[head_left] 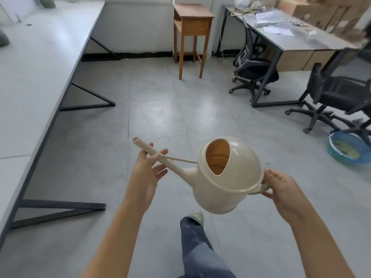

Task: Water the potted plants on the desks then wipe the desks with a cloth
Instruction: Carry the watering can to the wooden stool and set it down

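I carry a cream plastic watering can (224,187) in front of me above the floor, its long spout pointing up and to the left. My left hand (147,169) supports the spout from below, thumb laid over it and fingers only loosely bent. My right hand (281,187) grips the handle at the can's right side. A long white desk (30,77) runs along the left; green shapes, perhaps plants (4,39), show at its far left edge, mostly cut off. A second grey desk (291,39) stands at the back right, strewn with papers.
A wooden side table (192,27) stands against the far wall. Two black office chairs (253,71) (341,93) sit by the right desk, with a blue basin (349,149) on the floor below. Cardboard boxes (325,13) pile at the top right. My leg (198,247) steps forward over grey tiles.
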